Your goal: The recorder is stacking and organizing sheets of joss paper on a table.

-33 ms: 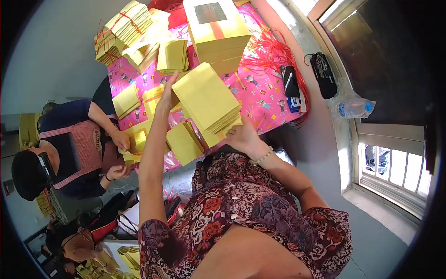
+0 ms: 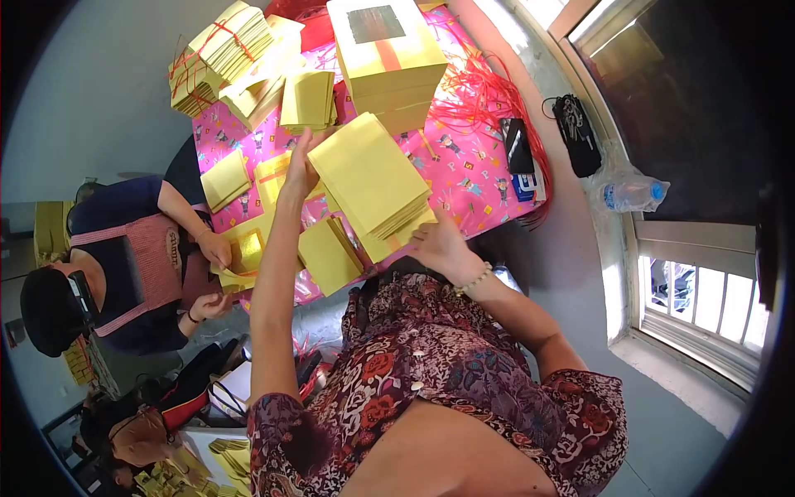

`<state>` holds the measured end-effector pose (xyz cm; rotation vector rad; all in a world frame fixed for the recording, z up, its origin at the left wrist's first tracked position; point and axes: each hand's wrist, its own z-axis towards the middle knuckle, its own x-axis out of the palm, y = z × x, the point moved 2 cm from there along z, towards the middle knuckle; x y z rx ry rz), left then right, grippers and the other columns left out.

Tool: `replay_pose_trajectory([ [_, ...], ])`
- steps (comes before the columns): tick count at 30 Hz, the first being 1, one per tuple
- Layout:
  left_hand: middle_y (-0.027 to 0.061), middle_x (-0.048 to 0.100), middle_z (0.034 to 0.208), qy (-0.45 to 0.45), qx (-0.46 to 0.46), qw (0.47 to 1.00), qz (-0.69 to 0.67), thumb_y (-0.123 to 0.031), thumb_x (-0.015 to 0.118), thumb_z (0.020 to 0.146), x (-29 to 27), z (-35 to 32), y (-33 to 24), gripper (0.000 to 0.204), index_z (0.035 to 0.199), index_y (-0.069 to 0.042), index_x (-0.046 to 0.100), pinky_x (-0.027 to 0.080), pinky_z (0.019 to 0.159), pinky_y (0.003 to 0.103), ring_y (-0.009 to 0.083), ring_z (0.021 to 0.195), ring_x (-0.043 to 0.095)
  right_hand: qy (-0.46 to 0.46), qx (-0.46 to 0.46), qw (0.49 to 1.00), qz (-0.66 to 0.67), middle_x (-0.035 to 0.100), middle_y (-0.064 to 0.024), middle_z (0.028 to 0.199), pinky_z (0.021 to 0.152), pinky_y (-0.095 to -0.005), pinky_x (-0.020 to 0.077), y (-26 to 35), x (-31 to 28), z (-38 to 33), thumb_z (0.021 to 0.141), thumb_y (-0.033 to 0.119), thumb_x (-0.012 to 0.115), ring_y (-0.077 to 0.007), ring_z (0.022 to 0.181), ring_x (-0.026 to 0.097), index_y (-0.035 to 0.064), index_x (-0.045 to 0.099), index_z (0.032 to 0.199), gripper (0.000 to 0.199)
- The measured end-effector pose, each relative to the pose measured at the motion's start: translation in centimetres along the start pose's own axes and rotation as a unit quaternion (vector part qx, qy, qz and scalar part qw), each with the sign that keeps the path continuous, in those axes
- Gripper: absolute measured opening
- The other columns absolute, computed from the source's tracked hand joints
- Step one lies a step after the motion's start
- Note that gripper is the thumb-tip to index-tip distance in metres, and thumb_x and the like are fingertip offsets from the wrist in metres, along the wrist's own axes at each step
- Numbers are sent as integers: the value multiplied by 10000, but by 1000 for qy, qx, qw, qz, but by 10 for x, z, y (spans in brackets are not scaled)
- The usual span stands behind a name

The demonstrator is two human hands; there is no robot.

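A thick stack of yellow paper sheets lies tilted near the table's front edge, between my two hands. Its lower sheets fan out unevenly at the near right corner. My left hand is against the stack's left side with fingers stretched out, partly hidden by it. At the near right corner is my right hand, wearing a beaded bracelet, its palm turned to the sheet edges and its fingers extended. A smaller yellow stack sits just left of the main one. Behind it rises a tall yellow block with a red band.
Pink patterned cloth covers the table. Red strings tangle at the right, near a black phone. String-tied yellow bundles stand far left. A co-worker's hand touches yellow sheets on the left. A plastic bottle lies by the window.
My right hand has shifted slightly to the right at the stack's corner. My left hand's fingers have spread a little. The stack has barely moved.
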<state>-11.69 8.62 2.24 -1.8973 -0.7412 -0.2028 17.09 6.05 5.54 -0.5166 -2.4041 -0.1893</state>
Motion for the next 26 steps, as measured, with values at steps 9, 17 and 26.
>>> replay_pose_trajectory([
  [9, 101, 208, 1594, -241, 290, 926, -22, -458, 375, 1017, 66, -84, 48, 685, 1542, -69, 168, 206, 1158, 356, 261, 1448, 236, 197, -269, 832, -443, 72, -61, 1626, 1198, -383, 107, 105, 55, 20, 1056, 425, 255, -172, 1491, 68, 60, 83, 1547, 635],
  [17, 81, 206, 1583, -145, 283, 948, -4, -293, 322, 1054, 104, -91, 51, 596, 1560, -104, 70, 244, 1151, 348, 225, 1421, 273, 300, -230, 799, -467, 263, -66, 1566, 1171, -322, 226, 82, 84, 46, 1066, 429, 212, -193, 1417, 283, 63, 185, 1537, 596],
  [26, 129, 198, 1568, -128, 271, 954, 9, -129, 401, 991, 100, -84, 57, 710, 1560, -102, -23, 205, 1147, 333, 236, 1398, 268, 266, -242, 777, -516, 262, -55, 1566, 1155, -320, 259, 84, 75, 56, 1051, 435, 313, -180, 1409, 293, 167, 167, 1555, 589],
])
